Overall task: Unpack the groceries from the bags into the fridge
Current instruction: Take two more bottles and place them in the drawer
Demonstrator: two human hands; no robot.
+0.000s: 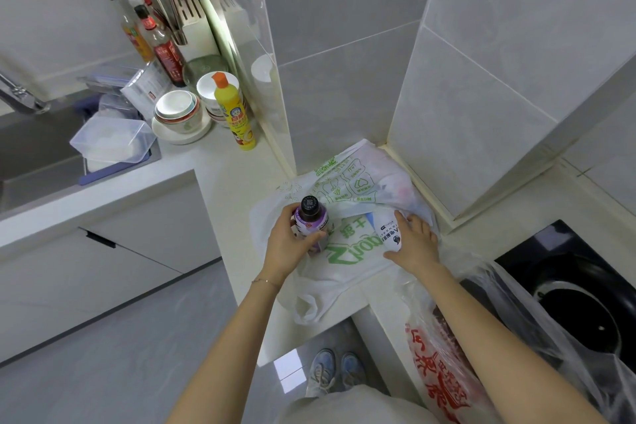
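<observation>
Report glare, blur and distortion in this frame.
Head view: wide-angle lens bows the counter and wall edges; light even, shadows faint; a bright reflection glares on the floor; the tap is soft; the purple bottle in the left hand and white bottle in the right hand are sharp.

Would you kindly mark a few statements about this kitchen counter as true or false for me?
1. The left hand grips a purple bottle with a black cap. True.
2. The right hand holds nothing. False: it grips a white bottle lying on the bag.
3. The yellow bottle stands upright beside stacked bowls. True.
4. The bag beneath the hands has red print. False: this white bag has green print; the red-printed bag lies by the stove.
</observation>
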